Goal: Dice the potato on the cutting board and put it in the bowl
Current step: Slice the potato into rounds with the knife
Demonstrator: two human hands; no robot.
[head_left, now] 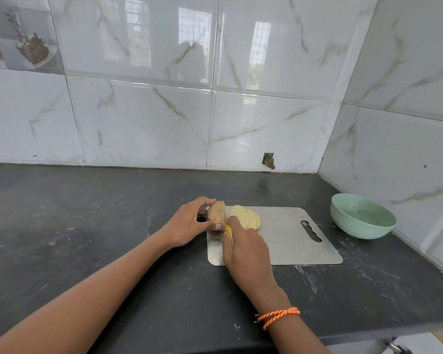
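Head view showed no readable writing anywhere. At the right sat a pale green bowl (363,217), only specks inside. On the grey metal cutting board (289,238), the left hand (189,223) clasped the brown-skinned potato (216,212) at the left end; the right hand (246,247) gripped a yellow-handled knife (229,232) against it, pale slices (247,217) fanned just beside, on dark scuffed counter (87,226)

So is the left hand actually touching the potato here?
Touching. The head view shows the left hand gripping the unsliced potato on the cutting board, fingers curled over its top and thumb pressed against its near side.
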